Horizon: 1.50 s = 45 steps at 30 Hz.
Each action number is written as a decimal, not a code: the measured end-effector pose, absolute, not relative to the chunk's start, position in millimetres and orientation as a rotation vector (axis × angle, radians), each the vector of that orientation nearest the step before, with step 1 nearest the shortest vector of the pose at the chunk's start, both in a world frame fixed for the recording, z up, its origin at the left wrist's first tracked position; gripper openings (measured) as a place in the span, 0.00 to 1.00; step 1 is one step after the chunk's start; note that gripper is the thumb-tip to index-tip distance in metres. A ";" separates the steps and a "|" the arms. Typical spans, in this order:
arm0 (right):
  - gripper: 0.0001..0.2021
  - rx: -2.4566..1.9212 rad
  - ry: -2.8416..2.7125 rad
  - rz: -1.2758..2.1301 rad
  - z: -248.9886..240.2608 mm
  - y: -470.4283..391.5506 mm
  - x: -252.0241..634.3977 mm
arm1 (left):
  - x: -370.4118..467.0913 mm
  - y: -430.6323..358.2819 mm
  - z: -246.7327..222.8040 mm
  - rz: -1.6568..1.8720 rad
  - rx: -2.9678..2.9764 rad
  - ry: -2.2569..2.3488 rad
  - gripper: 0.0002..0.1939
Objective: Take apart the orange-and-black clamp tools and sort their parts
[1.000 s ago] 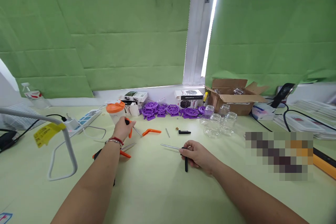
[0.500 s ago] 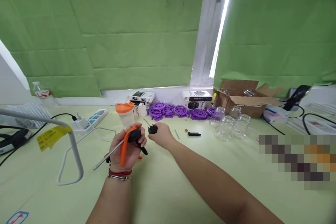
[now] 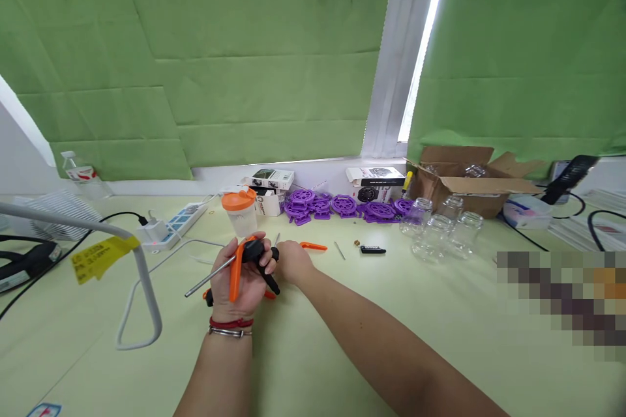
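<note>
My left hand [image 3: 244, 283], palm up, is closed around an orange-and-black plastic tool [image 3: 235, 273] with a metal rod [image 3: 208, 277] sticking out toward the lower left. My right hand [image 3: 295, 262] is closed just beside it, by a small black piece [image 3: 274, 253] with a thin rod pointing up; its fingertips are mostly hidden. From behind the right hand an orange strip [image 3: 313, 246] shows; I cannot tell whether it lies on the table. More orange-and-black parts [image 3: 208, 298] show under the left hand. To the right lie a metal pin [image 3: 339, 250] and a black piece with a coil spring [image 3: 372, 250].
A cup with an orange lid [image 3: 239, 208] stands behind my left hand. Purple wheel-like parts [image 3: 343, 206], small boxes [image 3: 374, 177], glass jars [image 3: 435, 234] and a cardboard carton [image 3: 472, 199] line the back. At left are a power strip [image 3: 186, 220] and a bent grey tube [image 3: 151, 300].
My right hand has drawn in close to my left hand, bringing the black piece against the tool. The orange strip behind it has come into sight. The view has shifted slightly left.
</note>
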State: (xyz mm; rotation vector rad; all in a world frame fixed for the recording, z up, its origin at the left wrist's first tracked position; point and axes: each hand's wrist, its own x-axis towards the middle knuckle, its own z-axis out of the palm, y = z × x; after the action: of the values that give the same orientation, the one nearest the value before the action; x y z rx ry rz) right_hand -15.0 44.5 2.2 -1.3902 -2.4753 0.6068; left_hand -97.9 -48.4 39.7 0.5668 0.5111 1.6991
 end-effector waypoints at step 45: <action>0.16 -0.947 -1.237 1.917 5.3 -10.6 198.9 | 57.5 -32.0 4.9 1.086 2.125 1.778 0.53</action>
State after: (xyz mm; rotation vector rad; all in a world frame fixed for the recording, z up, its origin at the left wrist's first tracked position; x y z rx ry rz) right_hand 198.9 -10.6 5.3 -0.9472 -1.2372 1.9170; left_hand 57.5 -32.0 4.9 2.1254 1.7783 1.0863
